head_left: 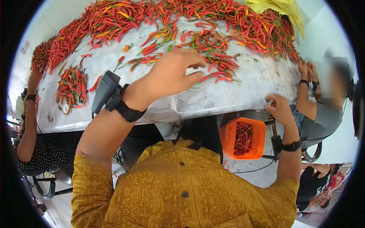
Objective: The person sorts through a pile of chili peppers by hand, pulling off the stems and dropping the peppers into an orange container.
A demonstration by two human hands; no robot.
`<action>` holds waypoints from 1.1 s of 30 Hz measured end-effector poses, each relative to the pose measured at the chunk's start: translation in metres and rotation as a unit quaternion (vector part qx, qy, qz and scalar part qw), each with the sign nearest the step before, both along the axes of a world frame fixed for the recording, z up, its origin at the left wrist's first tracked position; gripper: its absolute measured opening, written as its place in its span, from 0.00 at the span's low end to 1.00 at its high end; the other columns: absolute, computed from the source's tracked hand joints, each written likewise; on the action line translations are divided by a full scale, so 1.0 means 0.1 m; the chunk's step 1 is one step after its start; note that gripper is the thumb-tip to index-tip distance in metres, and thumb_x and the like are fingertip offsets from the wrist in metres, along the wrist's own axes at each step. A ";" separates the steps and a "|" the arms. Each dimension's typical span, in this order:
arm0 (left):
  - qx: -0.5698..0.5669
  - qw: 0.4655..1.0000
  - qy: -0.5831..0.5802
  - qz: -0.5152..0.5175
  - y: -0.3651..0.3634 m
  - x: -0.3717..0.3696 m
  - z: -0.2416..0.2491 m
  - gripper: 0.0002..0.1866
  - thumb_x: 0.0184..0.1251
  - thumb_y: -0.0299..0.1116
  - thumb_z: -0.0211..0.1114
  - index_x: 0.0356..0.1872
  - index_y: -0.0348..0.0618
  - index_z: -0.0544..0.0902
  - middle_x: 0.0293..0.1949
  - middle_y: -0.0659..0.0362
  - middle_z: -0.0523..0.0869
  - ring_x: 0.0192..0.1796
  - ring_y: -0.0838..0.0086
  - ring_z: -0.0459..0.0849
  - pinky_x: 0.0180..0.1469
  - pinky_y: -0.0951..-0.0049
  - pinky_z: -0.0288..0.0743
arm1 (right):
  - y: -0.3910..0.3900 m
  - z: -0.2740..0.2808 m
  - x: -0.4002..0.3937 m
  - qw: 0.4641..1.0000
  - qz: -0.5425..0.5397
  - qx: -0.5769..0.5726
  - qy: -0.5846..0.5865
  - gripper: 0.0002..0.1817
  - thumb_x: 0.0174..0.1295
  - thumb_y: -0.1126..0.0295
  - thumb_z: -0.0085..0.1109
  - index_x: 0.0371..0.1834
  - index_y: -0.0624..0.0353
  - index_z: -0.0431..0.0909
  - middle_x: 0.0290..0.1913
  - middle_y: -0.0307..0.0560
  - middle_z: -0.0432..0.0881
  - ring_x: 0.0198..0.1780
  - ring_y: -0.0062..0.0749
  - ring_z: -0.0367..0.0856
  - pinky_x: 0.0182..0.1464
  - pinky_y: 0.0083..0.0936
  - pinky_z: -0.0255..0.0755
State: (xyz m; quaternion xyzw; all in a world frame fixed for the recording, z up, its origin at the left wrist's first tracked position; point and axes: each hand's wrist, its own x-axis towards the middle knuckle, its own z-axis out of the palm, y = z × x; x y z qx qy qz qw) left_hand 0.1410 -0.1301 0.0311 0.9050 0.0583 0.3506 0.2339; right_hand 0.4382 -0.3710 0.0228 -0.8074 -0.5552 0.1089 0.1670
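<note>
My left hand (170, 76) is over the near middle of the table, thumb and fingers curved but apart, with nothing visible between them. Just beyond it are loose red chili peppers (222, 68) and a mixed group of green and red ones (205, 40). My right hand (278, 108) hovers at the table's front edge, above and right of an orange bucket (259, 138). Its fingers are curled in, and whether they hold anything is hidden. Red chilies (243, 138) lie inside the bucket. Both my wrists wear black straps with devices.
A long heap of chilies (114, 19) lines the far side of the white-covered table (152, 98). A smaller pile (72, 85) lies at left, by a small white round object (65, 108). Yellow sheeting (283, 9) is at back right. Co-workers' arms (26, 117) (306, 85) reach in from both sides.
</note>
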 end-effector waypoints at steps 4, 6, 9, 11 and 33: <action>-0.034 0.995 0.090 0.000 -0.03 0.31 0.40 0.10 0.54 0.31 0.65 0.36 0.38 0.82 0.31 0.52 0.83 0.33 0.65 0.82 0.37 0.69 0.75 | 0.63 -0.03 -0.08 0.982 0.131 0.129 -0.030 0.11 0.50 0.70 0.61 0.37 0.61 0.78 0.33 0.52 0.80 0.31 0.40 0.78 0.35 0.30 0.72; -0.017 0.984 0.177 0.029 -0.01 0.50 0.50 0.12 0.54 0.35 0.65 0.38 0.39 0.83 0.31 0.51 0.84 0.33 0.65 0.83 0.38 0.69 0.75 | 0.87 -0.11 -0.10 0.983 0.107 0.149 -0.020 0.12 0.51 0.71 0.60 0.38 0.61 0.77 0.34 0.52 0.80 0.32 0.42 0.78 0.37 0.32 0.73; -0.043 0.975 0.208 0.060 0.10 0.79 0.38 0.13 0.54 0.37 0.64 0.38 0.40 0.83 0.33 0.50 0.84 0.36 0.62 0.83 0.40 0.67 0.75 | 1.23 -0.29 -0.06 0.966 0.131 0.220 -0.041 0.12 0.51 0.71 0.59 0.39 0.60 0.77 0.35 0.53 0.80 0.35 0.47 0.79 0.40 0.36 0.72; -0.001 0.974 0.205 0.096 0.21 0.94 0.13 0.14 0.54 0.37 0.64 0.39 0.41 0.83 0.35 0.50 0.83 0.38 0.60 0.83 0.41 0.66 0.75 | 1.43 -0.43 -0.05 0.943 0.173 0.276 -0.071 0.12 0.51 0.71 0.59 0.40 0.60 0.77 0.36 0.53 0.80 0.37 0.50 0.79 0.42 0.39 0.72; 0.126 0.926 0.299 0.194 1.05 -0.30 0.01 0.06 0.51 0.31 0.64 0.30 0.41 0.82 0.36 0.52 0.82 0.39 0.57 0.80 0.41 0.62 0.74 | 1.59 -0.04 -0.13 0.970 0.240 -0.028 -0.037 0.24 0.45 0.68 0.66 0.49 0.62 0.75 0.44 0.56 0.80 0.48 0.45 0.78 0.50 0.34 0.71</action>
